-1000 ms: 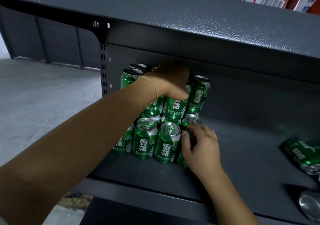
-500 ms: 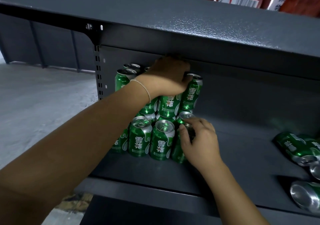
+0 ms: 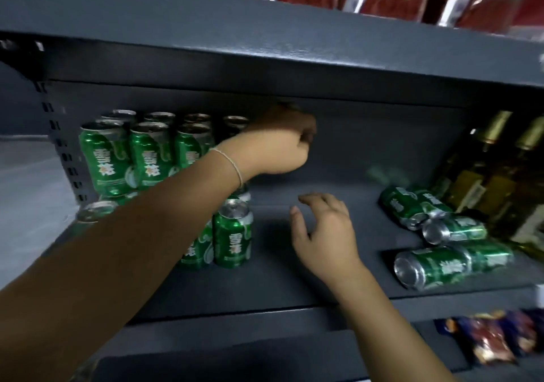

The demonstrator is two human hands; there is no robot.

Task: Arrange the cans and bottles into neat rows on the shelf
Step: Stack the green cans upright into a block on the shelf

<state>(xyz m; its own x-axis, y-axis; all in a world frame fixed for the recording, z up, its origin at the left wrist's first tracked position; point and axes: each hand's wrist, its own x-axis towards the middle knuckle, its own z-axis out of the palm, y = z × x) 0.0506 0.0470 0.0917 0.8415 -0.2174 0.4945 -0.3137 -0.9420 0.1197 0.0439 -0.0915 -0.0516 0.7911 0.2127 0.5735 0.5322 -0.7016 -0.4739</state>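
Shelf [image 3: 294, 275]: cans [image 3: 232, 234] left of fingers [image 3: 321, 202].

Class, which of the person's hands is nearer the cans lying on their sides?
Right. The right hand hovers just left of the fallen cans; the left hand is farther, up by the stacked cans.

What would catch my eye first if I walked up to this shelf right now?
Probably the stacked green cans standing in tiers at the shelf's left end, with the left hand raised beside the top tier. Next, the tipped-over cans lying on their sides at the right, in front of gold-capped bottles. The right hand hovers empty over the bare middle.
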